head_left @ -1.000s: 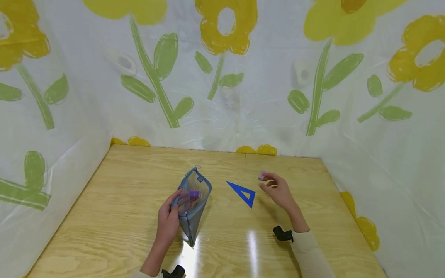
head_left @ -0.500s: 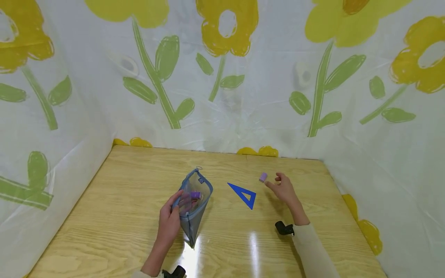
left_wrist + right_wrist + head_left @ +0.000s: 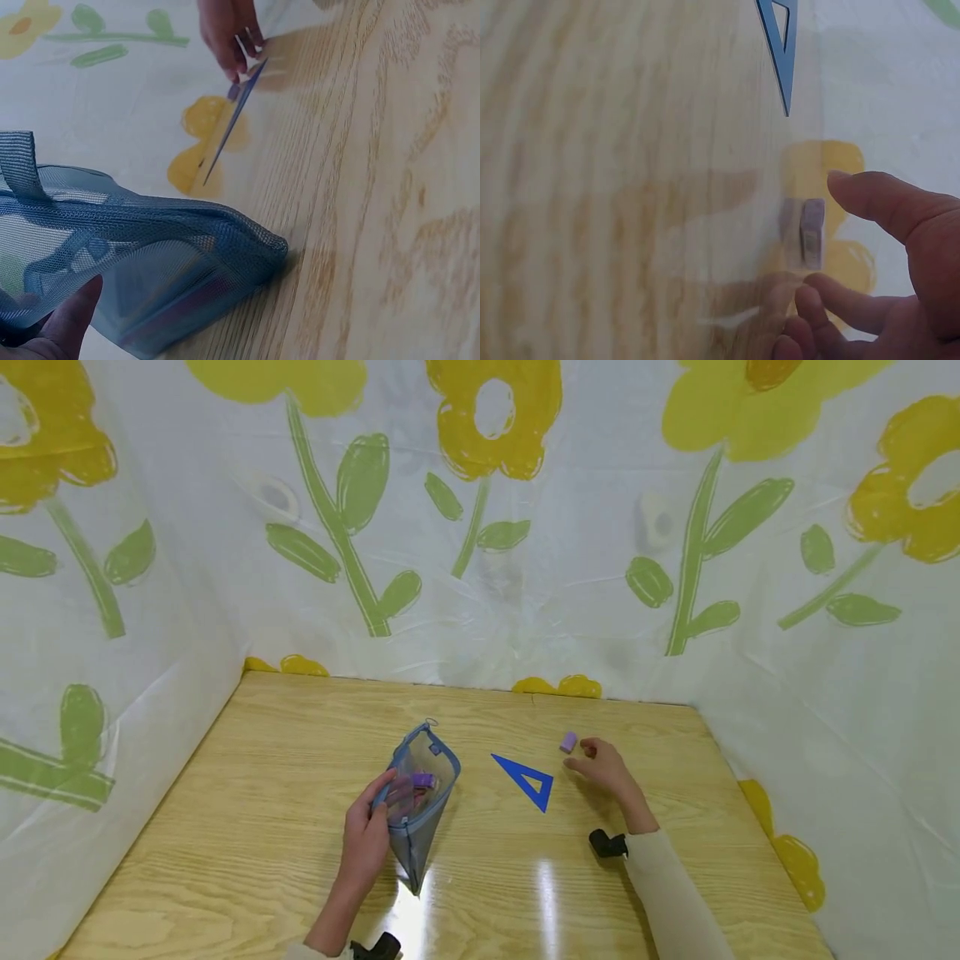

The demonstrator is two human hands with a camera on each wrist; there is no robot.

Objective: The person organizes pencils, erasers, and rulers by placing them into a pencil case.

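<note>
My left hand (image 3: 364, 839) grips the near left rim of a blue mesh zip pouch (image 3: 426, 835), holding its mouth spread. Inside lies a purple item (image 3: 422, 781) among other things blurred by the mesh. The left wrist view shows the thumb (image 3: 75, 319) against the pouch mesh (image 3: 187, 285). A small pale purple block (image 3: 568, 742), perhaps an eraser, lies on the table. My right hand (image 3: 609, 771) hovers just right of it, thumb and fingers apart with nothing between them. In the right wrist view the block (image 3: 812, 234) sits beyond the spread thumb and fingers.
A blue set square (image 3: 528, 783) lies flat between the pouch and my right hand. The wooden table (image 3: 247, 793) meets a white flower-printed cloth (image 3: 570, 610) at the back and both sides.
The purple block was at my right fingertips a second ago; now it lies apart on the table. My right hand drew slightly away from it. The left hand and pouch stay nearly still.
</note>
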